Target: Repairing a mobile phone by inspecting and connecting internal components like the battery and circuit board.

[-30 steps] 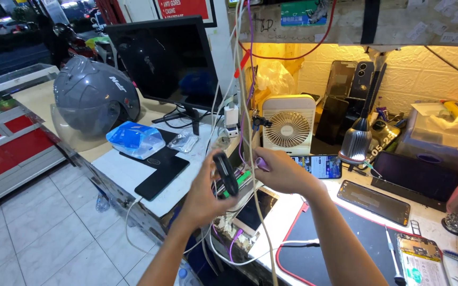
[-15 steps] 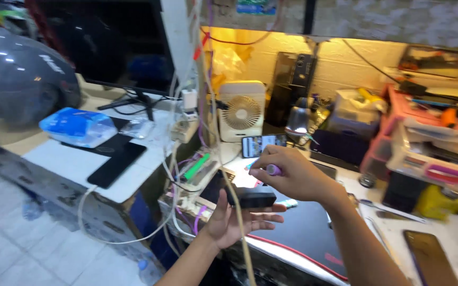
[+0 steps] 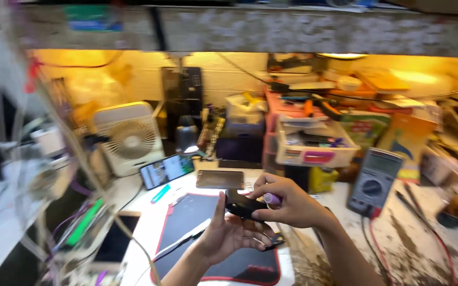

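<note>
My left hand point(image 3: 228, 235) is palm up under a small black device point(image 3: 244, 206), its thumb raised beside it. My right hand point(image 3: 287, 203) grips the same black device from the right and above, and a small purple-tipped tool point(image 3: 272, 198) sticks out between its fingers. Both hands hover over a black work mat with a red border point(image 3: 186, 222) on a white bench. A thin metal tool point(image 3: 184, 241) lies on the mat just left of my left hand.
A small white fan point(image 3: 129, 139) stands at the left with a lit phone point(image 3: 166, 170) propped in front of it. A phone lies face down point(image 3: 220, 179) behind the mat. A multimeter point(image 3: 373, 181) leans at the right. Cables hang at the far left. Bins and boxes point(image 3: 314, 143) crowd the back.
The view has swung right, away from the helmet and monitor. Both hands have come over the work mat with the black device, and the right hand now grips it.
</note>
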